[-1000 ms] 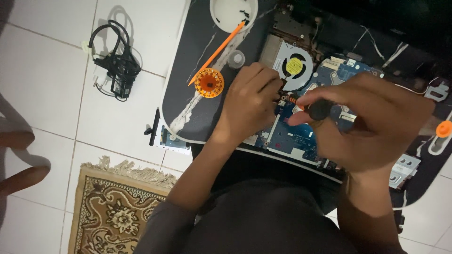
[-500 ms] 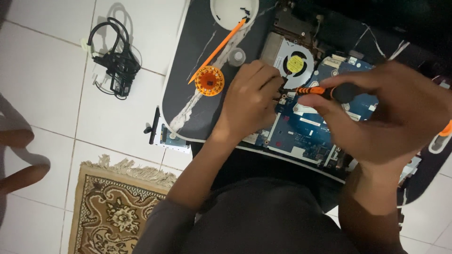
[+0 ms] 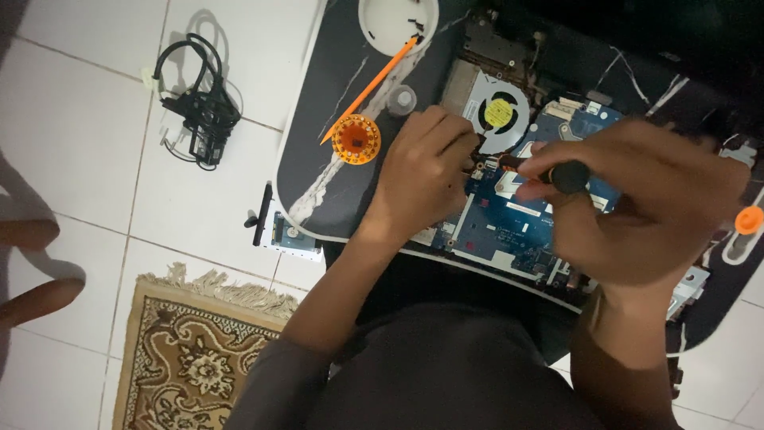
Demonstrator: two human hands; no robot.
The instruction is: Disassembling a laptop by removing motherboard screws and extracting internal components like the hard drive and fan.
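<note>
White tile floor, dark lap desk (image 3: 334, 95). Your right hand (image 3: 637, 207) gripped the screwdriver (image 3: 549, 173) over the blue circuit board (image 3: 509, 227); left hand (image 3: 422, 171) pressed fingers curled beside the fan (image 3: 497, 111).

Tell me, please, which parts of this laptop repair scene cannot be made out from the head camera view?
- Screwdriver tip: hidden between the left hand and right hand, so the contact spot on the blue circuit board is unseen.
- Small dark bits in the white bowl: too small to identify; the bowl is cut off by the top edge.
- Top right of the laptop: too dark to read.
- Orange piece: near the right edge, unclear.
</note>
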